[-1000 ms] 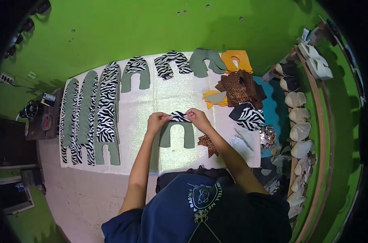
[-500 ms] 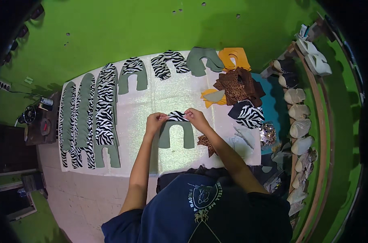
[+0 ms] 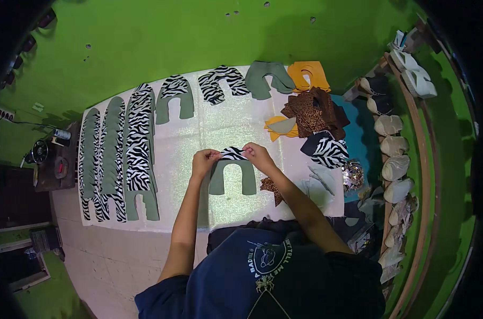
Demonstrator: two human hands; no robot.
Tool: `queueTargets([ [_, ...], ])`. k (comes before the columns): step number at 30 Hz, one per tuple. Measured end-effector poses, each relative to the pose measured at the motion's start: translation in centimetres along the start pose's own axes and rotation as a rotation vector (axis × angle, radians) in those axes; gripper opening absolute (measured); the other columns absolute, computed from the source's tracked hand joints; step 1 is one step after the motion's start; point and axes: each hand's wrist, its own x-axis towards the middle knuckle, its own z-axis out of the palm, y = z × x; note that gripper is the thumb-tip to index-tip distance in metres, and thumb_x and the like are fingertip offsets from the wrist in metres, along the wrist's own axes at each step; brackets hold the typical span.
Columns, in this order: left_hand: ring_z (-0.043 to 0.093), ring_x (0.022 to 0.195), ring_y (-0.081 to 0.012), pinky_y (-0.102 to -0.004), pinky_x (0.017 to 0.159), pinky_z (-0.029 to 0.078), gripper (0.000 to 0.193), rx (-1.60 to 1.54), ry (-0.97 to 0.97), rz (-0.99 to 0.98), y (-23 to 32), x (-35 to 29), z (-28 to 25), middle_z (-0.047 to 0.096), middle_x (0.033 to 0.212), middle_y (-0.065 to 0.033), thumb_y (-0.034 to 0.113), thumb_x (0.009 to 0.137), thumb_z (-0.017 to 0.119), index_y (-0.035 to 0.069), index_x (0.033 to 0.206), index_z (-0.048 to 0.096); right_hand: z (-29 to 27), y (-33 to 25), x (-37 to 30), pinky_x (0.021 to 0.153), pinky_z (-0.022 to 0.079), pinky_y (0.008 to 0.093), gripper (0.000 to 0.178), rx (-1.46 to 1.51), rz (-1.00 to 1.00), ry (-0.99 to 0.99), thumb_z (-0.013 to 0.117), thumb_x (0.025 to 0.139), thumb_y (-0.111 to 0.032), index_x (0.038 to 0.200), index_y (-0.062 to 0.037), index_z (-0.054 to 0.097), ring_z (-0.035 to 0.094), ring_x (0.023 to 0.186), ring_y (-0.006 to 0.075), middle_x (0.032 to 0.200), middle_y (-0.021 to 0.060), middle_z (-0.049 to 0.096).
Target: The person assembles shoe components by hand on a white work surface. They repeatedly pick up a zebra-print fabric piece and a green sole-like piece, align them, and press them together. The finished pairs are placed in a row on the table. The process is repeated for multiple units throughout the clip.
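A small zebra-print piece (image 3: 233, 153) lies across the top of a green U-shaped piece (image 3: 217, 178) on the pale table. My left hand (image 3: 205, 161) pinches the zebra piece at its left end. At the right end, my right hand (image 3: 257, 156) grips it between thumb and fingers. The green piece's two legs spread toward me, flat on the tabletop. A leopard-print scrap (image 3: 270, 188) lies beneath my right forearm, partly hidden by it.
Overlapping rows of zebra-print and green pieces (image 3: 139, 138) fill the table's left side. Along the back are green pieces (image 3: 267, 77) and yellow pieces (image 3: 308, 74). Brown leopard-print pieces (image 3: 310, 114) are piled at right, near a wooden rack (image 3: 414, 111) holding shoe forms (image 3: 394, 167).
Both hands keep nearly the same place and grip on the zebra piece. The whole view has shifted very slightly.
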Motion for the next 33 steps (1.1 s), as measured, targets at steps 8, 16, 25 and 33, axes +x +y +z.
queueTargets([
  [8,0.058,0.066,-0.0085,-0.0233,0.062,0.046,0.019,0.052,0.014,0.042,-0.5,0.1,0.2,0.065,0.072,-0.0056,0.015,0.075,0.071,-0.002,0.083,0.068,-0.1,-0.4,-0.2,0.062,0.048,0.0291,0.017,0.022,0.011,0.005,0.063,0.08,-0.01,0.093,-0.0008,0.058,0.059,0.068,0.017,0.076,0.0102,0.062],
  [16,0.058,0.064,-0.0089,-0.0236,0.06,0.046,0.019,0.056,0.03,0.031,-0.1,-0.1,0.2,0.065,0.07,-0.0058,0.016,0.075,0.071,0.0,0.082,0.068,-0.1,-0.8,-0.3,0.062,0.047,0.0287,0.017,0.008,0.036,0.003,0.062,0.081,-0.011,0.094,-0.0012,0.058,0.059,0.068,0.0163,0.076,0.0103,0.062],
  [25,0.058,0.063,-0.0093,-0.0241,0.059,0.046,0.019,0.135,0.069,0.037,-0.3,-0.2,0.5,0.066,0.07,-0.0064,0.018,0.075,0.07,0.001,0.083,0.068,0.2,-0.1,-0.3,0.063,0.048,0.0307,0.018,-0.05,-0.008,0.01,0.061,0.08,-0.011,0.095,-0.0012,0.057,0.06,0.07,0.0201,0.078,0.0127,0.062],
  [33,0.06,0.062,-0.0118,-0.0252,0.059,0.046,0.018,0.136,0.103,0.048,0.3,-0.7,0.7,0.066,0.07,-0.0073,0.019,0.074,0.07,0.004,0.083,0.069,0.3,-0.7,-0.7,0.067,0.048,0.0337,0.018,-0.092,-0.029,0.033,0.059,0.081,-0.012,0.096,-0.0015,0.056,0.06,0.075,0.0258,0.084,0.015,0.06],
])
